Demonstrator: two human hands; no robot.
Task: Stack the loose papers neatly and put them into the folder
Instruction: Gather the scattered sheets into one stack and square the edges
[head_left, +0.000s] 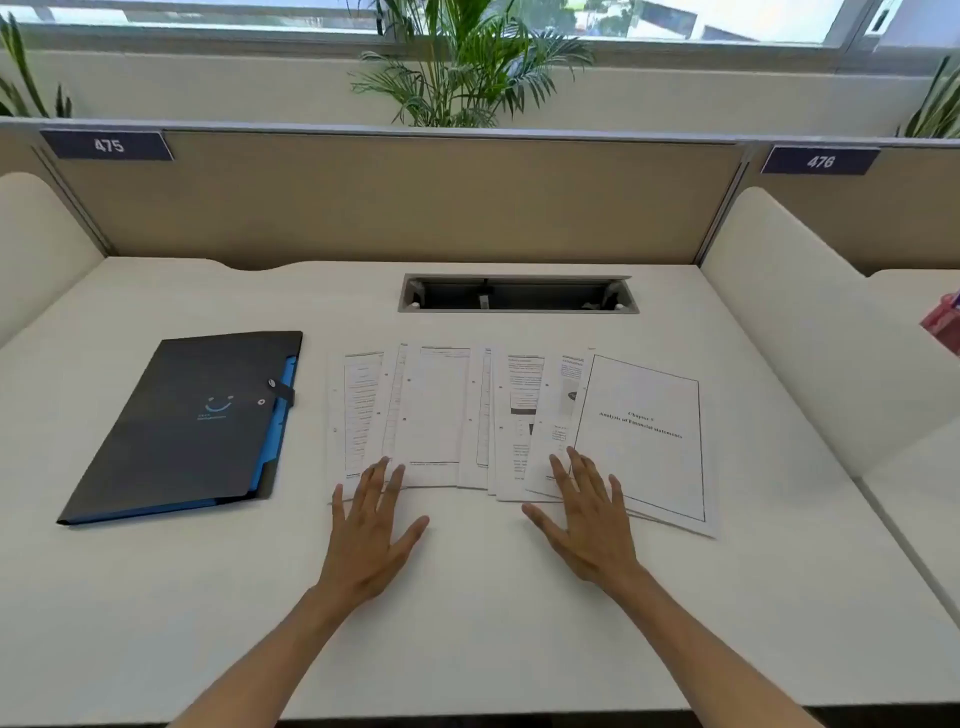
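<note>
— Where are your hands against the papers (519, 421)?

— Your left hand (370, 530) lies flat on the desk (156, 597) with the fingers spread, holding nothing; its fingertips reach onto the near edge of the leftmost sheets. Your right hand (587, 519) is spread the same way, empty, its fingertips resting over the near corner of the title page (644, 436) at the right end of the row.

— And how do the papers lie?

— Fanned out in an overlapping row across the middle of the desk, just beyond your palms, between your two hands and the cable slot (519, 294).

— The folder (182, 426)?

— You have it closed, lying flat to the left of the papers, near them but apart, and clear of your left hand.
</note>
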